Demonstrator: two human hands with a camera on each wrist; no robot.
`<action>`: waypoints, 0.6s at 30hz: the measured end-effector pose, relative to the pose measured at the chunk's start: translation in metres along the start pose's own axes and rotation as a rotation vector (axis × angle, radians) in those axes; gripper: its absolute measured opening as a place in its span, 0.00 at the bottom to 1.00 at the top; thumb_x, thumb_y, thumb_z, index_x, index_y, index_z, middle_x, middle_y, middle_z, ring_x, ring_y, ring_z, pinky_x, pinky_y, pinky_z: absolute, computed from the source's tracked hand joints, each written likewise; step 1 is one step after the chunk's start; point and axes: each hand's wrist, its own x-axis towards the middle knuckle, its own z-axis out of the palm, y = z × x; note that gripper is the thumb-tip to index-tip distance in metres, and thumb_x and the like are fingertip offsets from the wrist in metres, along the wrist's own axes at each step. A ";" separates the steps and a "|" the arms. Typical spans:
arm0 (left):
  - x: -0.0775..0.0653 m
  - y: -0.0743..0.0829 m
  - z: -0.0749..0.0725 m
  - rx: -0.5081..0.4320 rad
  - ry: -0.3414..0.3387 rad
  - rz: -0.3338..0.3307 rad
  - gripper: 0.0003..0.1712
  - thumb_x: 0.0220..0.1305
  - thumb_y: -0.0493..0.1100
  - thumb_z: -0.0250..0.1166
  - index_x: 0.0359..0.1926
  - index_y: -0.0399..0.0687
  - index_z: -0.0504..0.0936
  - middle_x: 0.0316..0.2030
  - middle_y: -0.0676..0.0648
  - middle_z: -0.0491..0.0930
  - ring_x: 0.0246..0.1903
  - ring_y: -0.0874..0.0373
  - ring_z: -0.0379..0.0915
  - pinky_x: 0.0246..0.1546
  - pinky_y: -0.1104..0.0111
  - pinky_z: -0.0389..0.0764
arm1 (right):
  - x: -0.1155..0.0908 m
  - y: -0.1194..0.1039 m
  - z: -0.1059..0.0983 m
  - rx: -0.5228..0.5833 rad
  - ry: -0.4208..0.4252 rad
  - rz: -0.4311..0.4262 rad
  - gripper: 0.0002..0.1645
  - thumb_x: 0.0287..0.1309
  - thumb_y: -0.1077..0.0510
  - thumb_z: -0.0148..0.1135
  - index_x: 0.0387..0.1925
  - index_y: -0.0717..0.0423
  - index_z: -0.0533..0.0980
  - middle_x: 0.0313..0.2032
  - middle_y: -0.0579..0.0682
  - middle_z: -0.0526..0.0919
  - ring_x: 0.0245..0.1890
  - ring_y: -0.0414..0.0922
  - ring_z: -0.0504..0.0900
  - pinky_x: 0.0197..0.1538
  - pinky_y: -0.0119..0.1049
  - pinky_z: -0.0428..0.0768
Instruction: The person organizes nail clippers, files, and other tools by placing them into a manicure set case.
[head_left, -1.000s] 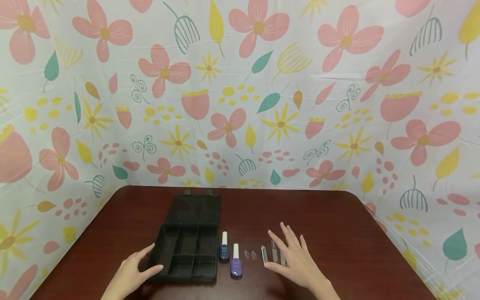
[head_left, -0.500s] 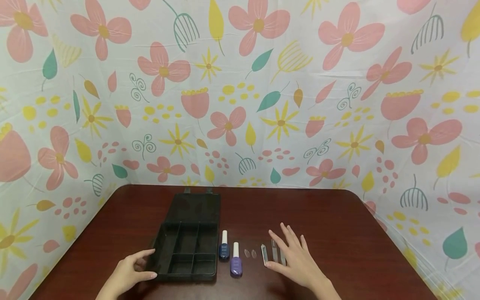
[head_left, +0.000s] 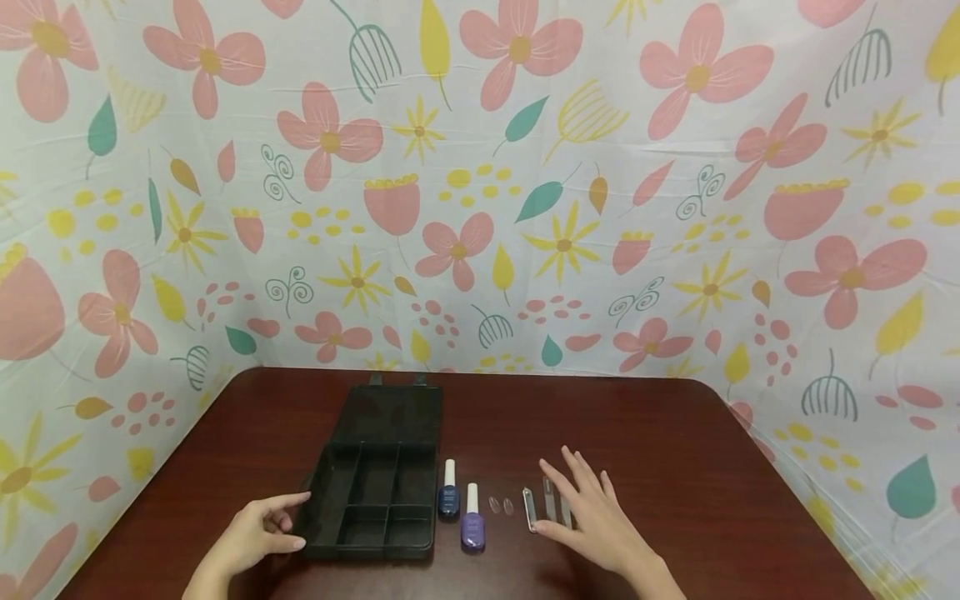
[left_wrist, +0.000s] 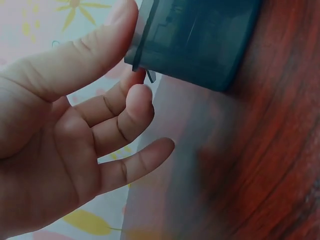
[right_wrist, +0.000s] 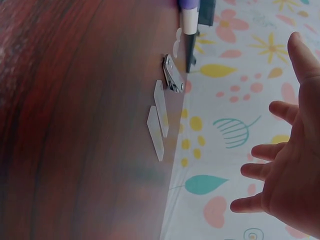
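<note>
Head view: an open black plastic box [head_left: 382,552] sits on the glossy desk [head_left: 675,433], left hand [head_left: 246,539] beside it, right hand [head_left: 600,525] overlapping clipper [head_left: 529,510] and files [head_left: 549,503]. Left wrist: thumb and fingers stand apart, perhaps touching the box. Right wrist: fingers spread, clear of the flat, slant-ended files.

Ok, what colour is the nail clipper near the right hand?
The nail clipper is shiny silver; the right wrist view shows it best.
</note>
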 end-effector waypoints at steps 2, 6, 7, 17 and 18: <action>0.001 -0.001 0.000 -0.030 -0.021 0.021 0.39 0.46 0.36 0.69 0.56 0.21 0.63 0.25 0.46 0.67 0.21 0.62 0.63 0.21 0.70 0.69 | 0.000 0.000 0.000 0.003 -0.002 0.002 0.44 0.46 0.39 0.63 0.65 0.43 0.60 0.66 0.56 0.49 0.64 0.56 0.47 0.53 0.65 0.45; 0.002 -0.003 -0.001 -0.061 -0.053 0.042 0.40 0.48 0.36 0.68 0.57 0.20 0.60 0.24 0.47 0.67 0.19 0.65 0.61 0.20 0.70 0.69 | -0.001 0.002 0.000 0.014 -0.009 0.009 0.44 0.46 0.39 0.63 0.65 0.42 0.59 0.66 0.56 0.49 0.64 0.56 0.48 0.54 0.65 0.45; 0.003 -0.003 -0.001 -0.067 -0.058 0.039 0.40 0.48 0.36 0.68 0.58 0.20 0.59 0.24 0.48 0.67 0.18 0.65 0.60 0.19 0.71 0.69 | -0.001 0.003 0.000 0.017 -0.011 0.011 0.44 0.47 0.39 0.63 0.65 0.42 0.59 0.66 0.56 0.49 0.64 0.56 0.48 0.54 0.65 0.45; 0.004 -0.006 -0.001 -0.104 -0.079 0.000 0.43 0.49 0.39 0.68 0.60 0.22 0.56 0.21 0.49 0.66 0.14 0.66 0.56 0.18 0.71 0.66 | -0.003 0.009 -0.001 0.019 -0.007 0.005 0.45 0.46 0.40 0.64 0.65 0.42 0.58 0.66 0.54 0.50 0.64 0.55 0.48 0.54 0.65 0.45; 0.004 -0.006 -0.001 -0.101 -0.078 0.003 0.43 0.49 0.39 0.68 0.60 0.22 0.56 0.21 0.49 0.66 0.14 0.66 0.56 0.18 0.71 0.66 | -0.004 0.009 -0.001 0.018 -0.005 0.006 0.46 0.46 0.40 0.64 0.65 0.42 0.58 0.66 0.54 0.51 0.64 0.55 0.48 0.54 0.65 0.45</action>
